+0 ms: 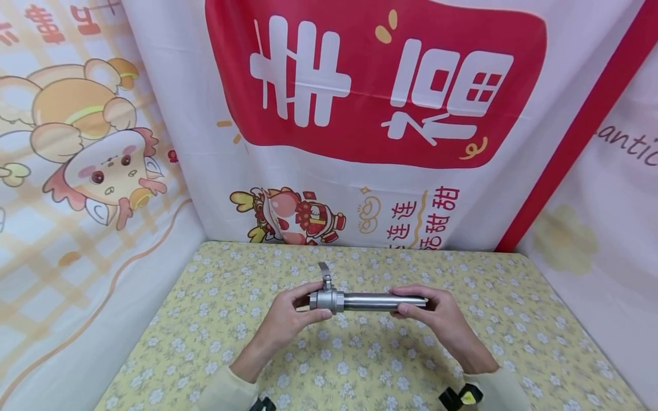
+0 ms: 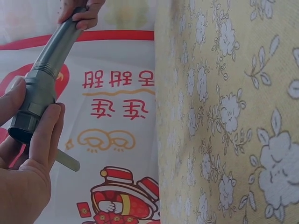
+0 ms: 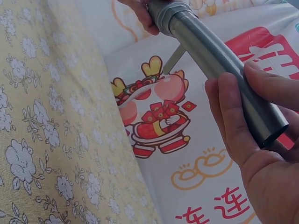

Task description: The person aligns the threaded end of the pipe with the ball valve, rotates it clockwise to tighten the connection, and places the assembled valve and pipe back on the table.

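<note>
A metal ball valve [image 1: 325, 300] with a flat lever handle [image 1: 324, 270] is held up above the table by my left hand [image 1: 291, 315], thumb on the near side and fingers behind. Joined to its right end is a straight steel pipe [image 1: 367, 301], lying roughly level. My right hand [image 1: 436, 313] grips the pipe near its far right end. In the left wrist view, threads [image 2: 46, 69] show where the pipe meets the valve [image 2: 36, 100]. The right wrist view has the pipe's open end [image 3: 273, 133] between thumb and fingers.
Beneath the hands is a table with a yellow floral cloth [image 1: 349, 365]. A white and red printed curtain [image 1: 370, 85] hangs behind it, with further printed cloth walls at the left [image 1: 77, 240] and right [image 1: 591, 240].
</note>
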A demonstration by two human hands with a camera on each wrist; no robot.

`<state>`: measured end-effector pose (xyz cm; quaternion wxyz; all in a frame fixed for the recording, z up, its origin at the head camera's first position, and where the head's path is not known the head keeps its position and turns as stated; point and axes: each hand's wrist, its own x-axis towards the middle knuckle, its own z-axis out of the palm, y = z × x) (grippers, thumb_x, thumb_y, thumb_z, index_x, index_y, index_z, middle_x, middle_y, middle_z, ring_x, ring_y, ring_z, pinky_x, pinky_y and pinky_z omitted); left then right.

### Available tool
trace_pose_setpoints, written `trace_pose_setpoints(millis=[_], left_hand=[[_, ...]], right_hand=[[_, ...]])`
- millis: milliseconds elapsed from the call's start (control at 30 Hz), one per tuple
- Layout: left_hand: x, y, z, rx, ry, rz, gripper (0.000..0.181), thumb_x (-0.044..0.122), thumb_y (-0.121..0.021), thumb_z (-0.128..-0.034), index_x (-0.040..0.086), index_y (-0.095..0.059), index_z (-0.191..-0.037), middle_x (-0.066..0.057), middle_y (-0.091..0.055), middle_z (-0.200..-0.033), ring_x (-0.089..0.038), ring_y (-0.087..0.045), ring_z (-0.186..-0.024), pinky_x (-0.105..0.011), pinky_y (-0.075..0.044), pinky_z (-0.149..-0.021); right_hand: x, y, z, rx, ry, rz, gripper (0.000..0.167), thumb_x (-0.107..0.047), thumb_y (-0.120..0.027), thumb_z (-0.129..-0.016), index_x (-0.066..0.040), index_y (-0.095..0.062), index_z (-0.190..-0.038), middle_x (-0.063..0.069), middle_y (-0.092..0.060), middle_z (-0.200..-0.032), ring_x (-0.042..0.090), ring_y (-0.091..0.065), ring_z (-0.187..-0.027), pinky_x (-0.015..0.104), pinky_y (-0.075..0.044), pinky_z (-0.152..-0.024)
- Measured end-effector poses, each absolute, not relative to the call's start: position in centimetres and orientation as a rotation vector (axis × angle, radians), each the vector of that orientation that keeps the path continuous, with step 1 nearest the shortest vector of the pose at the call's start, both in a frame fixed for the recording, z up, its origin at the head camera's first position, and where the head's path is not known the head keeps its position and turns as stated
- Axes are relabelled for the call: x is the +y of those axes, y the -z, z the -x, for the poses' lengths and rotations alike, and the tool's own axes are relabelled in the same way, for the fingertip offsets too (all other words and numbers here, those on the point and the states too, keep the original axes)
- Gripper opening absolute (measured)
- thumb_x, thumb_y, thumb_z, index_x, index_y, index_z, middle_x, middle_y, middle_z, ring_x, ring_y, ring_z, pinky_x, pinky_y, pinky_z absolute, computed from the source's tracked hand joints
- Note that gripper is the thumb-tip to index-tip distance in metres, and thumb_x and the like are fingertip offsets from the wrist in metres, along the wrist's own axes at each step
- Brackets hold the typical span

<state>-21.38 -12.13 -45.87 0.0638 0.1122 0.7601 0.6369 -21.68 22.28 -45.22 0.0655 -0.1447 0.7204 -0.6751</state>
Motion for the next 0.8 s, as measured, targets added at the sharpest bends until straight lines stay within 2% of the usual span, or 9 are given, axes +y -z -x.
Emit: trace_pose_setpoints(millis=[233, 500, 800], left_hand=[[-12.01, 45.71, 21.2, 2.31, -1.931, -0.312, 0.071, 0.027, -0.093, -0.0892, 0.013, -0.065, -0.152, -0.02, -0.062, -0.153, -0.035, -0.069, -0.123, -0.029, -0.065, -0.089], [-11.86, 45.38, 21.0, 2.32, -1.929, -0.346, 0.069, 0.027, -0.091, -0.0917, 0.009, -0.064, -0.153, -0.024, -0.064, -0.149, -0.032, -0.071, -0.12, -0.028, -0.066, -0.088], [-11.86, 45.16, 20.92, 2.324, -1.945, -0.319, 0.07, 0.028, -0.091, -0.0909, 0.012, -0.064, -0.153, -0.021, -0.065, -0.149, -0.032, -0.07, -0.122, -0.029, -0.065, -0.088]], right_hand=[[22.23, 45.46, 21.6, 2.245, 2.033, 0.509, 0.038, -0.01, -0.078, -0.102, 0.001, -0.072, -0.138, 0.0, -0.078, -0.129, 0.023, -0.082, -0.1, 0.041, -0.068, -0.089], [22.42, 45.5, 21.49, 2.286, 2.049, 0.651, 0.035, -0.003, -0.075, -0.102, 0.005, -0.072, -0.136, 0.001, -0.076, -0.128, 0.02, -0.081, -0.099, 0.039, -0.069, -0.085], [22.31, 45.63, 21.53, 2.308, 2.059, 0.681, 0.037, -0.002, -0.076, -0.101, 0.005, -0.071, -0.137, 0.001, -0.075, -0.13, 0.018, -0.08, -0.104, 0.038, -0.069, -0.087]])
